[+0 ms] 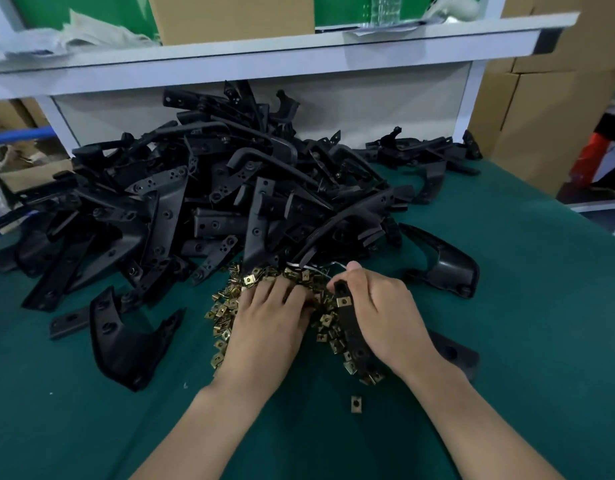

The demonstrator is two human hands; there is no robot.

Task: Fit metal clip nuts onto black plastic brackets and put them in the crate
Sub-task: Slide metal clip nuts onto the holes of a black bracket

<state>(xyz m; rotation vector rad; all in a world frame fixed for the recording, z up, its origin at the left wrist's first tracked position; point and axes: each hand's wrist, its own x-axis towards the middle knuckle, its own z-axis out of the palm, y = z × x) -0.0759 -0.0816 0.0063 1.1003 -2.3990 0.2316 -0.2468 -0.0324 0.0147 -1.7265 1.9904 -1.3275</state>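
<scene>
**Where's the piece you're working on?**

In my right hand (pixel 382 313). My fingers are curled round a black plastic bracket (pixel 354 336), with my thumb up by its far tip. Its long axis runs away from me, leaning a little left. One fitted clip nut (pixel 344 301) sits on it just below that tip.

**And the next nut?**

It'll come from the pile of clip nuts (pixel 229 306) on the table (pixel 524 306), which lies to the left of the bracket and touches it. My left hand (pixel 268 317) rests on top of the pile, fingers bent down among the nuts. The fingertips are buried, so I can't tell whether they pinch one.

**So which hand does the fetching?**

The left, since it's already on the pile. As I judge it, a nut only needs a short trip to the right, then a push across the bracket's length onto a bare spot nearer me.

**The crate?**

It isn't in view. Only the heap of brackets (pixel 202 202) lies beyond.
</scene>
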